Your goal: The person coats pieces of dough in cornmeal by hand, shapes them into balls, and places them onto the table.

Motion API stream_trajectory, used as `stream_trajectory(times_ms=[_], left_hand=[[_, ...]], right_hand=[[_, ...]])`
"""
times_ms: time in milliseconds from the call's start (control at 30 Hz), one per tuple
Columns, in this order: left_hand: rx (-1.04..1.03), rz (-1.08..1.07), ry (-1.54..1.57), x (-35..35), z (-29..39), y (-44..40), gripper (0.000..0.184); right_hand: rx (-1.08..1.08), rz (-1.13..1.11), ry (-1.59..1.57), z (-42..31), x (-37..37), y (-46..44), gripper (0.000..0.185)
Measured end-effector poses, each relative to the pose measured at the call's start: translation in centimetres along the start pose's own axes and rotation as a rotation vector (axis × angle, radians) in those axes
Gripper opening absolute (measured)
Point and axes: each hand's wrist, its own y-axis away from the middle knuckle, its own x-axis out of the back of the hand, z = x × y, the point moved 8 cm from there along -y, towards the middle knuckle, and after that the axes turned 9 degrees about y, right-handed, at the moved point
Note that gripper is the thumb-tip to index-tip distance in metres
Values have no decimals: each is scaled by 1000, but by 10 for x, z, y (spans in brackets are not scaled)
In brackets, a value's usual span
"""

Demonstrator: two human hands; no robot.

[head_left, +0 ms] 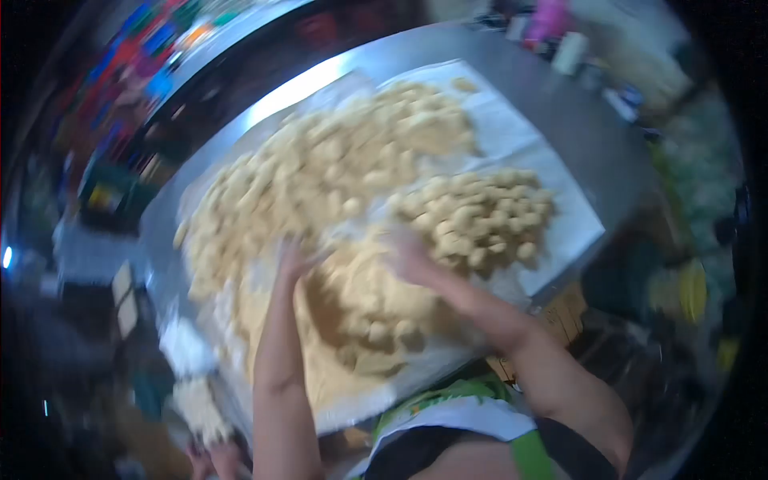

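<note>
My left hand is over the pale yellow powder near the middle of the sheet, beside a broad spread of pale lumps. Its fingers look spread, with nothing seen in them. My right hand is at the left edge of a heap of small round pale balls; motion blurs its fingers, so what they hold cannot be made out. Between and below my hands lies a powder-covered mound with a few balls at its lower side.
White sheeting covers much of the metal table. A white bag hangs at the left edge. Colourful items are at the upper left, bottles at the upper right, a yellow container at the right.
</note>
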Motion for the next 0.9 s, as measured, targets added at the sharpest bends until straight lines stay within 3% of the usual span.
stream_trajectory(times_ms=[33, 67, 100, 167, 200, 267, 400, 467, 500, 567, 600, 667, 700, 800, 833, 900], left_hand=[[-93, -118, 122, -15, 4, -7, 100], [-129, -207, 57, -34, 4, -12, 86], [-182, -113, 154, -52, -8, -18, 70], [-342, -9, 270, -53, 18, 5, 51], [-366, -24, 268, -54, 25, 12, 51], [-420, -55, 248, -53, 34, 31, 40], [-537, -13, 266, -15, 68, 110, 28], [-447, -187, 403, -30, 55, 142, 45], [-526, -208, 348, -28, 69, 169, 55], [-610, -226, 286, -40, 85, 202, 65], [-626, -225, 73, -59, 85, 211, 70], [-638, -224, -356, -93, 83, 219, 80], [-637, -226, -365, -99, 87, 214, 80], [-471, -236, -177, -108, 81, 185, 85], [-527, -182, -126, -119, 78, 173, 81], [-570, -149, -50, -126, 73, 160, 72]], right_hand=[[86, 179, -243, -9, -8, -33, 30], [77, 15, -4, 6, -57, -70, 30], [-57, 152, -18, 15, -58, -89, 31], [-211, -45, 289, -2, -52, -102, 33], [-234, -32, 298, 2, -58, -103, 33], [-324, -156, 5, 10, -82, -98, 32], [-275, -52, -68, -39, -2, -2, 27], [-236, -49, -6, -46, 5, 71, 32], [-157, -13, 71, -55, 13, 104, 36], [-129, 99, 180, -67, 8, 158, 60], [-135, 105, 178, -69, 7, 163, 60], [-9, 81, 240, -84, 3, 172, 77], [60, 71, 271, -87, 3, 172, 86], [53, 243, 218, -71, 0, 132, 83], [51, 235, 194, -67, 10, 121, 83], [83, -131, -51, -59, -3, 100, 66]])
